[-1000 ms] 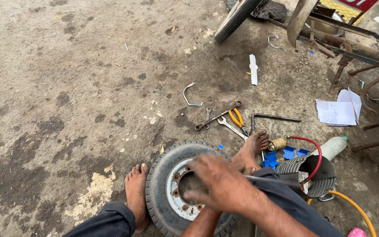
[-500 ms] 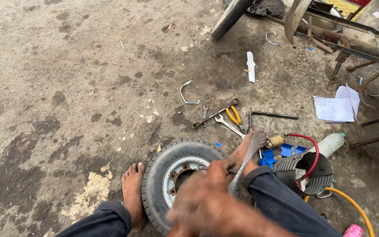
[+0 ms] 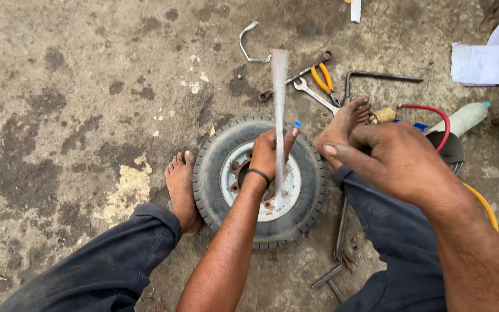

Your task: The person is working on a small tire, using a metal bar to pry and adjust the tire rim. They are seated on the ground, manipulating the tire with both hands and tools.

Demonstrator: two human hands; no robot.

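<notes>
Slippage is the main risk judged from the head view: a flat metal bar (image 3: 279, 110), blurred, is gripped upright in the left hand (image 3: 270, 151), whose fingers are clamped around it over the hub of a small wheel (image 3: 259, 180). The wheel lies flat on the ground between two bare feet, steadied only by them, so a bar that skids off the rim could strike the left foot (image 3: 181, 188) or the right foot (image 3: 343, 124). The right hand (image 3: 397, 159) is held free above the right knee, fingers loosely curled, nothing seen in it; it could be caught if the bar swings.

Stained, cracked concrete (image 3: 76, 104) forms the floor. Beyond the wheel are scattered a spanner (image 3: 314, 94), yellow-handled pliers (image 3: 324, 80), a bent rod (image 3: 376, 77), a metal hook (image 3: 248, 47), a red hose (image 3: 434, 115) and white paper (image 3: 486, 60). More loose metal pieces lie by the right knee and could be knelt on.
</notes>
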